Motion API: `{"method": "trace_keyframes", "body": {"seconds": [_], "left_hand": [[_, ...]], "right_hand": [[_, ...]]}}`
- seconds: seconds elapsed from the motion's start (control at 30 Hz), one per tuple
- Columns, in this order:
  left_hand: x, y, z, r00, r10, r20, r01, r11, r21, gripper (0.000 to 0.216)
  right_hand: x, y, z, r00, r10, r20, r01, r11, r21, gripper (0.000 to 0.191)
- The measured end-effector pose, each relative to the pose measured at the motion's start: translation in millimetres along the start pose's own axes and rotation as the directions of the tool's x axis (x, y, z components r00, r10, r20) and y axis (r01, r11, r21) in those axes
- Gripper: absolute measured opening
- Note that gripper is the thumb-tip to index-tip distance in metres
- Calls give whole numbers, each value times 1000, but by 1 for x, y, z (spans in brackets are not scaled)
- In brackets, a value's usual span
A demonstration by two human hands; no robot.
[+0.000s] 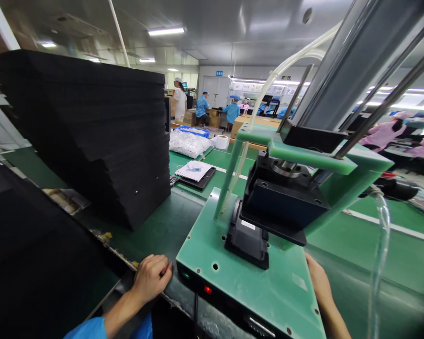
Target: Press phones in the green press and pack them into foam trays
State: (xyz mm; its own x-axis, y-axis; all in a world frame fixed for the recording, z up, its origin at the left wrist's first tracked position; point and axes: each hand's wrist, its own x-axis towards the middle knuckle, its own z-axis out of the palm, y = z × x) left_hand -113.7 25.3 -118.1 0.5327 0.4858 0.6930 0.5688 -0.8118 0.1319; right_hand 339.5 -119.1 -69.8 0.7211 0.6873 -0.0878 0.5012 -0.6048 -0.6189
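Note:
A green bench press (205, 245) stands on the table in front of me, with a lit red button on its front face. Its black upper block (286, 202) hangs above a black fixture (249, 242) on the base; a pale label shows there. My left hand (153, 277) is curled closed at the table edge, just left of the press's front corner, with nothing visible in it. Along the right side of the press lies my right hand (317, 278); its fingers are hidden behind the base.
Tall stacks of black foam trays (127, 141) rise at the left. Beyond them lie white paper (194, 170) on a black tray, a clear plastic bag (189, 143) and a white roll (222, 141). Transparent hose (381, 235) hangs at right. Several people work farther back.

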Motion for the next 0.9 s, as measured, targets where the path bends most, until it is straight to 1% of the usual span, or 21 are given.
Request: {"method": "trace_keyframes", "body": {"seconds": [0.07, 0.27, 0.5, 0.57, 0.73, 0.9], "left_hand": [[1, 1, -1, 1000, -3, 3, 3, 1000, 6, 38], [2, 1, -1, 1000, -13, 5, 13, 1000, 0, 37], [0, 1, 1, 999, -32, 9, 32, 999, 0, 37], [0, 2, 0, 999, -31, 10, 31, 1000, 2, 36], [1, 3, -1, 999, -32, 20, 32, 999, -1, 35], [0, 3, 0, 998, -47, 33, 47, 999, 18, 34]], "right_hand": [[-1, -2, -1, 1000, 20, 4, -20, 1000, 3, 77], [1, -1, -2, 1000, 21, -5, -21, 1000, 17, 77], [1, -2, -2, 999, 27, 17, -27, 999, -26, 83], [0, -5, -3, 1000, 28, 11, -27, 999, -26, 80], [-1, -7, -4, 999, 30, -30, -29, 999, 37, 67], [-1, -10, -6, 998, 58, -11, -58, 998, -2, 70]]}}
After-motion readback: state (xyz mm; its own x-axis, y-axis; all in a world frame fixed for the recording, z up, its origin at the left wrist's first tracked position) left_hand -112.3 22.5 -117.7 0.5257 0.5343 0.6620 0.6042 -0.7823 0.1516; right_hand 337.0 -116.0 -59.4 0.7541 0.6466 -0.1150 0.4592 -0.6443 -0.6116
